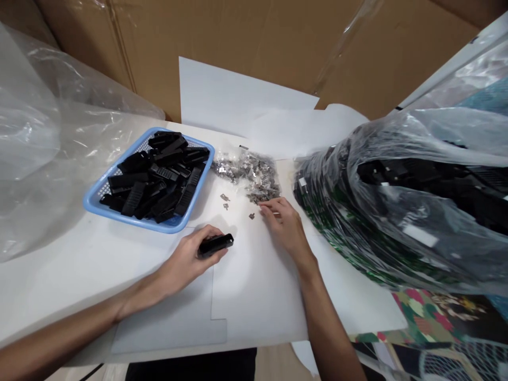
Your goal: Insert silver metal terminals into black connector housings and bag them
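My left hand is wrapped around a black plastic housing, whose open end points right, above the white table. My right hand is at the near edge of a pile of small metal pieces. Its thumb and index fingertip are pinched together on what looks like one small metal piece, mostly hidden by the fingers. Several loose metal pieces lie between the two hands and the pile. To the left, a blue plastic basket holds many more black housings.
On the right stands a large clear plastic bag full of black and green cables or parts. Clear plastic sheeting covers the left side. A cardboard wall and white paper are behind. The table's front edge is near me.
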Available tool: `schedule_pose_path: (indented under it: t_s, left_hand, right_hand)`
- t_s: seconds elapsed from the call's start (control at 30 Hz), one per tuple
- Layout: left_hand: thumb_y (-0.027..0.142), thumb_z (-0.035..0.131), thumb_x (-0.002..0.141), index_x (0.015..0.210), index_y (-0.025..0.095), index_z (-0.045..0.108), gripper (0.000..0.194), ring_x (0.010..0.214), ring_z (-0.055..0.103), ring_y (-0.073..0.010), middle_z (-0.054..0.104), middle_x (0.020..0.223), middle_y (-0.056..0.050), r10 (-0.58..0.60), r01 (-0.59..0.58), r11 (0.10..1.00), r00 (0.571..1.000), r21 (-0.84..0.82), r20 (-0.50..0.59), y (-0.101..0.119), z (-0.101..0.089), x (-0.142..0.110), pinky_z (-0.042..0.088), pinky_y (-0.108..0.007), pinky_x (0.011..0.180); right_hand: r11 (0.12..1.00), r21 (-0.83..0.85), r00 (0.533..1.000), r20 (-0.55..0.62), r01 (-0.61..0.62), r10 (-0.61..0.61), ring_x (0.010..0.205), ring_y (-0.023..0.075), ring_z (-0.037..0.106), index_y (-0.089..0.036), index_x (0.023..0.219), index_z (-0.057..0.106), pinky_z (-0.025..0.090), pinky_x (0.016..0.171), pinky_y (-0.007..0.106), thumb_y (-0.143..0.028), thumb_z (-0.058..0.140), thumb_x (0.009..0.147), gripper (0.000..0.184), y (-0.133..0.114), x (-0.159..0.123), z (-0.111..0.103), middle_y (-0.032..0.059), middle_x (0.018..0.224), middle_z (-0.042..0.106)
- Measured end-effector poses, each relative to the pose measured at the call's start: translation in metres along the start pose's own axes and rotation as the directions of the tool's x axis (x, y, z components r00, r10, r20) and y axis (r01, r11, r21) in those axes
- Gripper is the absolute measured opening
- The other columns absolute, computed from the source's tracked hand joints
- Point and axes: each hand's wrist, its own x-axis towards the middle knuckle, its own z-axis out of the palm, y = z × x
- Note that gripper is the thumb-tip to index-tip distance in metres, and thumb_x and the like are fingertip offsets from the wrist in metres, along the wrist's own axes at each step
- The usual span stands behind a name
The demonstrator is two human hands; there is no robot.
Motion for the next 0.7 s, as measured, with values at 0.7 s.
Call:
schedule_pose_path:
  t_s: [0.7]
  left_hand:
    - [0.036,0.070,0.095,0.111,0.024,0.067,0.020,0.098,0.072,-0.0226,0.076,0.107,-0.004,0.166,-0.152,0.979,0.982,0.138,-0.091,-0.007,0.000,-0.005,0.057,-0.034,0.089]
  right_hand:
    - [0.951,0.298,0.980,0.144,0.088,-0.135,0.079,0.0192,0.068,-0.022,0.088,0.069,0.057,0.077,0.034,-0.042,0.074,0.093,0.022,-0.036,-0.010,0.007,0.0031,0.086,0.073]
